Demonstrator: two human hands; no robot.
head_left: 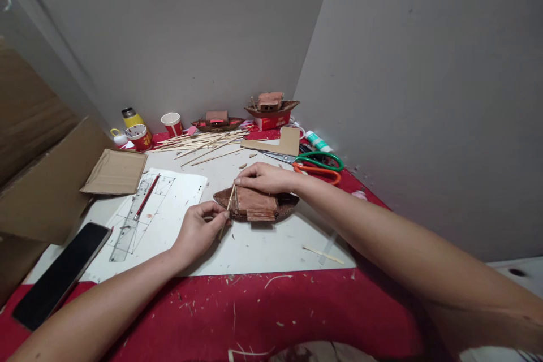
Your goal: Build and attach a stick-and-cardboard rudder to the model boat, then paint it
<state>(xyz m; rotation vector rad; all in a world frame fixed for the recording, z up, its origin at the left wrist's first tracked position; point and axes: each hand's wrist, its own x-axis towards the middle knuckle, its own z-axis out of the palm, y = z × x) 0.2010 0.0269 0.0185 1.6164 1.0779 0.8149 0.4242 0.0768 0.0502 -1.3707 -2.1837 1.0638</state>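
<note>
A small brown model boat [257,203] with a reddish-brown roof lies crosswise on the white work surface. My left hand [202,230] pinches a thin wooden stick [231,199] between thumb and fingers at the boat's left end. The stick slants up across the hull, and its lower end pokes out below my fingers. From the far side, my right hand [267,178] is closed on the boat at the roof's back left corner, its fingertips beside the stick's upper end. That hand hides part of the boat's far edge.
Behind are a pile of wooden sticks [203,141], two model boats, paper cups and a yellow bottle [130,117]. Scissors [316,161] lie back right. At left are a drawing with a ruler [129,232] and pencil [147,197], a phone [63,271] and cardboard [114,171].
</note>
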